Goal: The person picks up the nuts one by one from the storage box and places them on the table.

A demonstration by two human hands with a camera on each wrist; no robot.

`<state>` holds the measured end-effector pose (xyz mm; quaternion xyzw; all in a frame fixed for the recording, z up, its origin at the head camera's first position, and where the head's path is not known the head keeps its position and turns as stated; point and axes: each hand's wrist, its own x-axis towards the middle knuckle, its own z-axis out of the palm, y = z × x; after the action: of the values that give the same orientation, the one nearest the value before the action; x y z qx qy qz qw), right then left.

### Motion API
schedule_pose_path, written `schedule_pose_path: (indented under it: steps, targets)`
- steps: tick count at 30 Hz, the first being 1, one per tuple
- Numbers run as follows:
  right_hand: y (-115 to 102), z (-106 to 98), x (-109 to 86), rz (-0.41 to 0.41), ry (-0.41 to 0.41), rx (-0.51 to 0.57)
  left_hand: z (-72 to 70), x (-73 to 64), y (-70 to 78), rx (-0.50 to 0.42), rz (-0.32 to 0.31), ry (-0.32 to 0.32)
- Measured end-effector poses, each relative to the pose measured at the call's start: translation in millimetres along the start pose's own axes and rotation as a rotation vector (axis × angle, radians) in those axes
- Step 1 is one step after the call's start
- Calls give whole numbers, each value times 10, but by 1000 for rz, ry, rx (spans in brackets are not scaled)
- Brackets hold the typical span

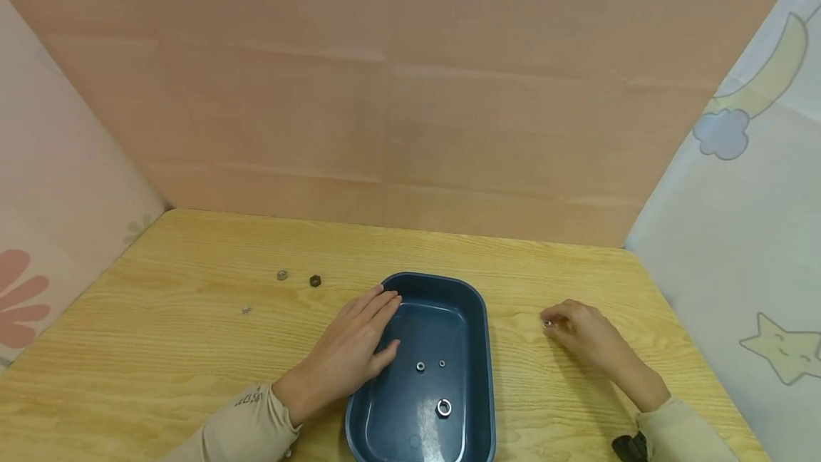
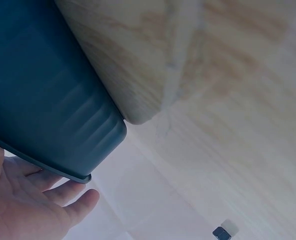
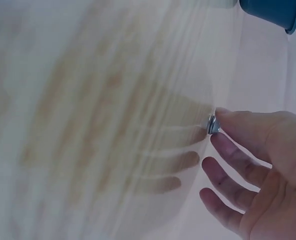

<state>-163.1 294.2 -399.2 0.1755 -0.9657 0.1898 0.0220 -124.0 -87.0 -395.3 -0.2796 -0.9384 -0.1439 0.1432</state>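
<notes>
A deep blue plastic tray point(image 1: 426, 277) stands on the table in the head view. Inside lie a large shiny nut point(image 1: 443, 408), a smaller nut point(image 1: 420, 366) and a tiny nut point(image 1: 442, 363). My left hand point(image 1: 349, 344) rests on the tray's left rim, fingers extended along it and thumb over the inside. To the right of the tray, my right hand point(image 1: 586, 334) pinches a small silver nut point(image 3: 213, 124) between thumb and index finger, close to the tabletop. Its other fingers are spread loosely in the right wrist view.
Left of the tray lie a silver nut point(image 1: 282, 275), a dark nut point(image 1: 315, 281) and a small silvery piece point(image 1: 246, 311). A brown paper-like wall point(image 1: 385, 127) closes the back of the wooden table point(image 1: 160, 348). Printed panels flank both sides.
</notes>
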Motion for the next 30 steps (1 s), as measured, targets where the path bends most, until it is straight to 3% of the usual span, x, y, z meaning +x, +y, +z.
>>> schedule_pose_path:
  steps: [10, 30]
  targets:
    - [-178, -26, 6, -55, 78, -29, -3, -1, -5, 3, -4, -2]
    - [-834, -53, 26, -222, 233, -34, -22, 15, 15, -12, -16, -30]
